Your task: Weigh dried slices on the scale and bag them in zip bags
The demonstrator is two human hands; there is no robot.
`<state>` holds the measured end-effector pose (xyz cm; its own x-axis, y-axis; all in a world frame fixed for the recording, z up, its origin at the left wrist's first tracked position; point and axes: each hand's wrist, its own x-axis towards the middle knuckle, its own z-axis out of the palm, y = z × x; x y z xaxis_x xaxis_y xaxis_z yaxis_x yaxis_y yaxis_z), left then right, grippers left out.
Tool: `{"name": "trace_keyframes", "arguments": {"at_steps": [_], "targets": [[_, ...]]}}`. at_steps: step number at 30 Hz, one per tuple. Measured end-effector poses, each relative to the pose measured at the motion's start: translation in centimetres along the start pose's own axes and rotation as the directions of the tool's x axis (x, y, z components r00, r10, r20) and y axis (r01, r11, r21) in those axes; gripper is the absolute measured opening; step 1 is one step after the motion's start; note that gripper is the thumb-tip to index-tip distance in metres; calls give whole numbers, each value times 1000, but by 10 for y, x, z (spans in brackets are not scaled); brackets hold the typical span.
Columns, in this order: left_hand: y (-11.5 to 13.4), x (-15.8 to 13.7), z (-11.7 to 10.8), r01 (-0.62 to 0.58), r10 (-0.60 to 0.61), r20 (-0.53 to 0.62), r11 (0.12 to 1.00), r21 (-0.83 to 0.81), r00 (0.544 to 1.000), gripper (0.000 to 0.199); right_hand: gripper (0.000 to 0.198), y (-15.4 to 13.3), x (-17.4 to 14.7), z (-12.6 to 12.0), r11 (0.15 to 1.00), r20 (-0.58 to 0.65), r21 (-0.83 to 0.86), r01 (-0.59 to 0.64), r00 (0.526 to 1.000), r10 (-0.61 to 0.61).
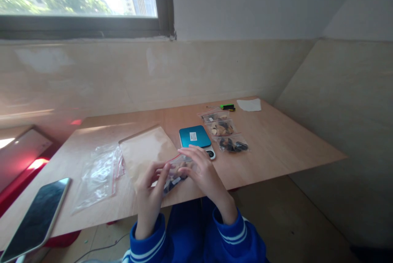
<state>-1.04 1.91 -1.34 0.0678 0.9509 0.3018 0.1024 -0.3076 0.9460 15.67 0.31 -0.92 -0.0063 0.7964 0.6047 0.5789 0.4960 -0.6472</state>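
Observation:
Near the table's front edge, a clear zip bag (177, 173) with a red seal line holds tan and dark pieces and a small white label. My left hand (150, 187) pinches its left end between thumb and fingers. With fingers stretched over the top and thumb against its front, my right hand (204, 173) grips the other end. Just behind the bag lies a digital scale with a blue plate (194, 136), its round dial partly beside my right fingers. A sheet of brown paper (147, 146) lies left of the scale, partly covered by my left hand.
Filled zip bags lie in a row right of the scale: a front bag (232, 144), a middle bag (222, 128) and a back bag (216, 116). Behind are a green-black screwdriver (226, 107) and white paper (249, 105). Flat clear bags (98, 177) and a phone (37, 216) lie left.

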Motion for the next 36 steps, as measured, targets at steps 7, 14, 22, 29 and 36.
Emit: {"name": "trace_keyframes", "arguments": {"at_steps": [7, 14, 22, 29, 36], "targets": [[0, -1, 5, -87, 86, 32, 996, 29, 996, 15, 29, 0, -1, -6, 989, -53, 100, -107, 992, 113], [-3, -1, 10, -97, 98, -6, 993, 64, 995, 13, 16, -3, -2, -1, 989, -43, 123, -79, 995, 85], [1, -2, 16, -98, 98, 0, 994, 50, 995, 12, 15, -3, -4, 5, 995, -157, 82, -59, 985, 72], [1, -4, 23, -131, 134, -62, 990, 54, 989, 7, 17, -8, -4, 4, 999, -161, 22, -25, 987, 29], [5, -5, 28, -160, 165, -45, 983, 89, 985, 6, 9, -10, -2, 2, 1000, -94, 12, -5, 996, 6]]}}
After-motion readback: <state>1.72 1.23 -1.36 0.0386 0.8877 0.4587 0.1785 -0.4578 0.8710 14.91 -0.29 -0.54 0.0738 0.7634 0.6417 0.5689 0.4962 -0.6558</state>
